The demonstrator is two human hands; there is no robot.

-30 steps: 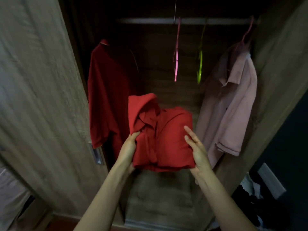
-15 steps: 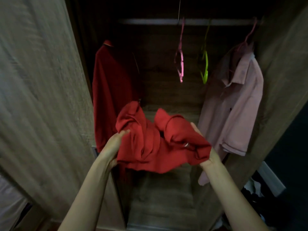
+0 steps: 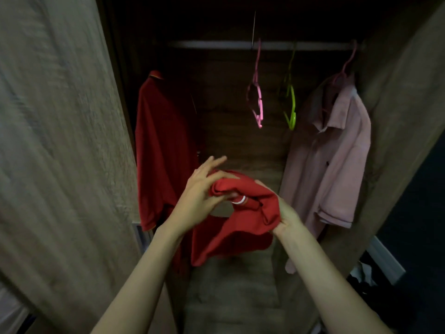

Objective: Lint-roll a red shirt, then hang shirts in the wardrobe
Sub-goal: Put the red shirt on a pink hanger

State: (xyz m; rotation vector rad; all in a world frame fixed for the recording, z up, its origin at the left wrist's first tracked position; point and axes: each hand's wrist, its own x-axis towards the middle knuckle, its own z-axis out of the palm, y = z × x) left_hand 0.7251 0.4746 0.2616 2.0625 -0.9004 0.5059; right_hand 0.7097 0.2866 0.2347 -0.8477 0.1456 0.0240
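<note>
In front of the open wardrobe I hold a bunched red shirt (image 3: 243,220). My right hand (image 3: 286,219) grips its right side. My left hand (image 3: 198,197) pinches its upper left fold, some fingers spread upward. Part of the shirt droops below both hands. On the rail (image 3: 216,44) hang a dark red shirt (image 3: 161,150) at the left, an empty pink hanger (image 3: 257,97), an empty green hanger (image 3: 291,102) and a pink shirt (image 3: 337,153) at the right.
The wardrobe's wooden door (image 3: 60,141) stands open at my left and its side panel (image 3: 407,116) rises at my right. The wardrobe floor (image 3: 231,297) lies below the shirt. Dark clutter (image 3: 366,280) lies on the ground at the lower right.
The folded red shirt has come undone and now sags between my hands. My left hand has risen to the top fold while my right hand holds the right side.
</note>
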